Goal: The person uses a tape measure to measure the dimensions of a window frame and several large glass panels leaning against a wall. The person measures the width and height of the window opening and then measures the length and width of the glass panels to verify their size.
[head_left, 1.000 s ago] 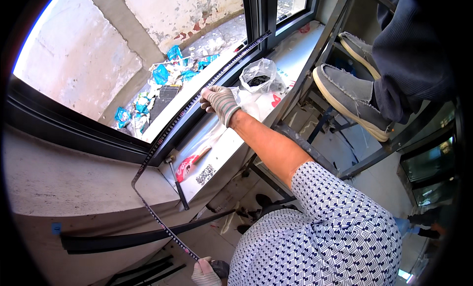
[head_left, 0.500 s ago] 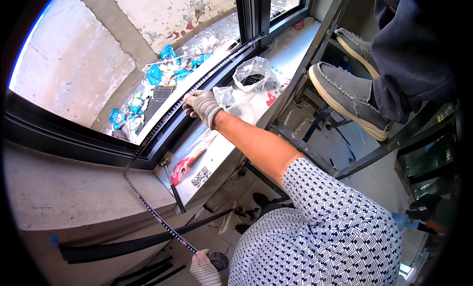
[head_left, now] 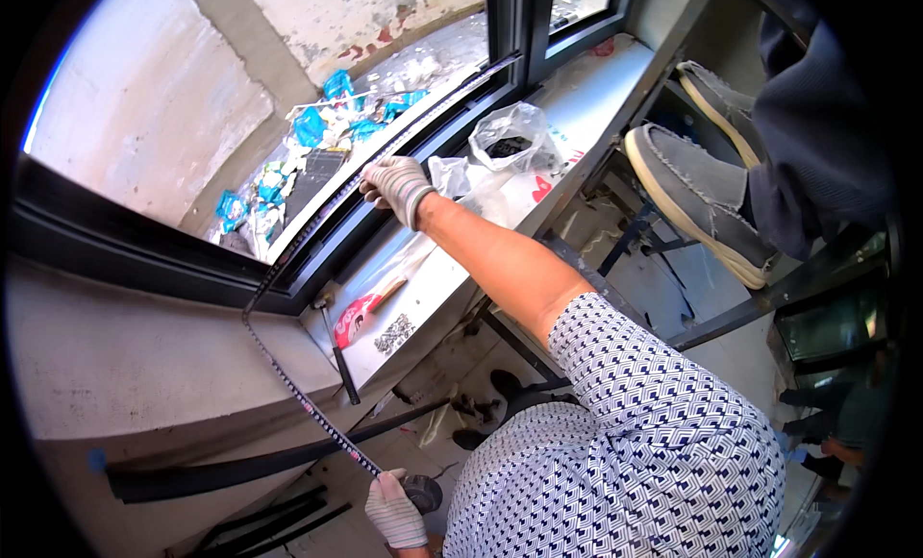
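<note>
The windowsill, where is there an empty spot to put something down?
On the white windowsill, the far stretch beyond the clear plastic bag looks bare. So does the strip between the red-handled tool and the right hand. Around the bag it is crowded. The left hand holds the black strip below.

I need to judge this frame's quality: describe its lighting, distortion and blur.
Head view: hard daylight on the sill and outside wall, near washed out; the floor below lies in shade; fisheye bends the window frame and blackens the corners; the right hand and strip look sharp.
</note>
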The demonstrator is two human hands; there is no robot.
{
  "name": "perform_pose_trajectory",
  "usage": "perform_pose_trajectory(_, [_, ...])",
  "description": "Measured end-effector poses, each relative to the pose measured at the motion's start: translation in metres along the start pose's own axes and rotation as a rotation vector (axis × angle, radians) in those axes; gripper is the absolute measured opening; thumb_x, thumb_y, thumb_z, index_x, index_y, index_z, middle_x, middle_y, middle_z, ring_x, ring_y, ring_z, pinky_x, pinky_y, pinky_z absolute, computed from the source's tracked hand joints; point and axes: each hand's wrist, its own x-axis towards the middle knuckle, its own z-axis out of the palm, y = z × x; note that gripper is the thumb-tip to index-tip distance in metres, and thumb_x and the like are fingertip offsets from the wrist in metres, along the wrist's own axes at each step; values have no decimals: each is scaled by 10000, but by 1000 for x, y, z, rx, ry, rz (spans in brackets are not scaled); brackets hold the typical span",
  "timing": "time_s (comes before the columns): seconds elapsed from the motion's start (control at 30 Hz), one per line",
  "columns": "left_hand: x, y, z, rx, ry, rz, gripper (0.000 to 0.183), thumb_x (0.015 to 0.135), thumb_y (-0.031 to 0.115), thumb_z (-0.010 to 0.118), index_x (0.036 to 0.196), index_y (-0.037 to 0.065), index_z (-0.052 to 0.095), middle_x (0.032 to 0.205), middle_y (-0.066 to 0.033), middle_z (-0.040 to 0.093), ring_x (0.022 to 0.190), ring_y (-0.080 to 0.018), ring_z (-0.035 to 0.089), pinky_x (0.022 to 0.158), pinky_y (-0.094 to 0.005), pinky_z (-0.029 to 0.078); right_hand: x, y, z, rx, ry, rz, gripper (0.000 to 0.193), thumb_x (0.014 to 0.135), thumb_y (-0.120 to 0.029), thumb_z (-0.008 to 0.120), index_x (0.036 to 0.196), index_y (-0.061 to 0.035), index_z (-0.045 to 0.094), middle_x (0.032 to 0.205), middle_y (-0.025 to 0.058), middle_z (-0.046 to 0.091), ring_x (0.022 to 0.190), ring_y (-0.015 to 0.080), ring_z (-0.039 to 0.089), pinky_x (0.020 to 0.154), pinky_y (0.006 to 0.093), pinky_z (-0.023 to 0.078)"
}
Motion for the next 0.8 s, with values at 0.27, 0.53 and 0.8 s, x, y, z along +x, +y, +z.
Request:
perform_pose_trajectory(0.27, [22,-5,-5,15,-32,-58,366,986,261,496,858,-15,700,688,-60,636,660,-122,553,650,-292,454,15,9,0,-14,-11,27,95,904,-149,629,878,-57,626,721,53,662,550,115,619,430,204,464])
perform_pose_trajectory(0.53, [25,-7,-6,-14,-60,-19,390,1005,292,496,864,-11,697,695,-13,619,640,-76,511,603,-252,429,14,3,8,-50,60,63,97,896,-132,650,940,-56,608,766,57,680,567,114,643,412,201,485])
perform_pose_trajectory(0.8, [27,-1,-4,-5,-48,-51,381,1000,264,484,860,-20,696,702,-35,630,643,-93,527,616,-265,442,9,-2,10,-99,67,55,134,894,-158,669,959,-51,621,828,71,693,634,127,652,458,207,509])
